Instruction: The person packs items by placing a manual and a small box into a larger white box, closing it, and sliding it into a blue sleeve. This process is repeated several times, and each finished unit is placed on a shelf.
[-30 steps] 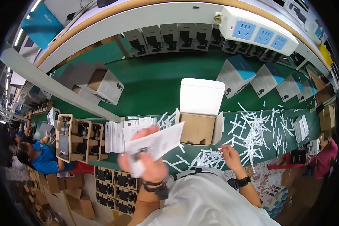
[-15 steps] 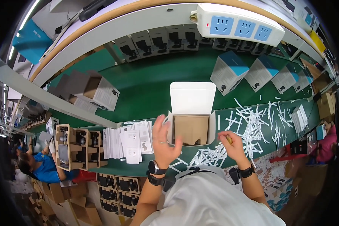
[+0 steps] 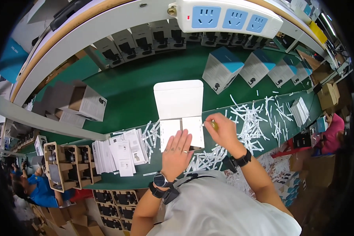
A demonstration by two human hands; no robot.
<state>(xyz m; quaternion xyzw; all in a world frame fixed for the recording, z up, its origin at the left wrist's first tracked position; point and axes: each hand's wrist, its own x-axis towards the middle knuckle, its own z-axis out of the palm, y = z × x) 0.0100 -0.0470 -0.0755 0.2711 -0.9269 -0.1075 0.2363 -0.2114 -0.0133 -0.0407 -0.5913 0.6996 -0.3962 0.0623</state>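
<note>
A white carton [image 3: 171, 128] sits in front of me on the green bench, its lid [image 3: 179, 98] laid back on the far side. Both side flaps are folded inward, with a thin brown strip showing between them. My left hand [image 3: 177, 153] lies flat over the near part of the flaps, fingers stretched out. At the carton's right edge, my right hand [image 3: 225, 133] is closed around a small yellow-green object [image 3: 214, 125], whose kind I cannot make out.
Loose white paper strips [image 3: 249, 126] are scattered to the right. Stacked leaflets [image 3: 122, 153] and brown trays of black devices [image 3: 69, 165] stand left. Closed cartons [image 3: 222, 70] line the back right. A power strip [image 3: 228, 17] hangs overhead. Another person [image 3: 41, 188] works at far left.
The side flaps, upright before, are now folded in over the brown insert. My left hand has come down onto them, and my right hand has moved up to the carton's right edge.
</note>
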